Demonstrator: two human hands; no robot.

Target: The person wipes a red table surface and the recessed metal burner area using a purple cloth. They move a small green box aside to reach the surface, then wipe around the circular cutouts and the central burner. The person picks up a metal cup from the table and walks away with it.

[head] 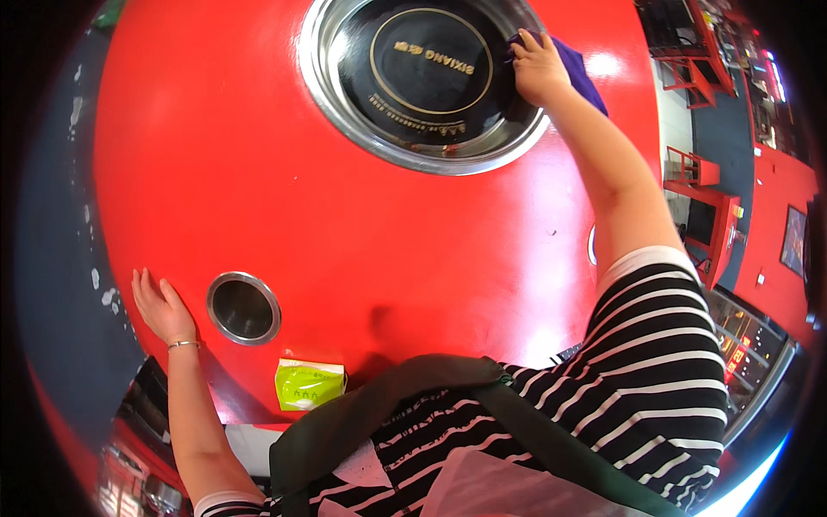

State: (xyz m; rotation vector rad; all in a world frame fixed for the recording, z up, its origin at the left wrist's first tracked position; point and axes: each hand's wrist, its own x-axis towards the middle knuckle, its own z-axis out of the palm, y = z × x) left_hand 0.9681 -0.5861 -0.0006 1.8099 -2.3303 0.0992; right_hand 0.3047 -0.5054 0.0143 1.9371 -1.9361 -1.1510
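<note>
My right hand (541, 72) presses a purple cloth (585, 77) against the right side of a round recess. Part of the cloth is hidden under the palm and fingers. A shiny steel ring (446, 167) lines this recess, and a black glass induction hob (429, 84) bearing writing sits down inside it. The recess is set into a glossy red tabletop (400, 239). My left hand (160, 311) lies on the tabletop's left edge with its fingers apart, holding nothing. Just right of it is a small steel-rimmed round hole (276, 316), dark inside.
A green packet (310, 386), apparently tissues, lies on the tabletop close to my body. At the right edge, my upper arm partly covers another metal-rimmed opening (592, 244). Beyond stand red chairs (694, 169) and red tables (723, 220). Dark floor (52, 226) runs along the left.
</note>
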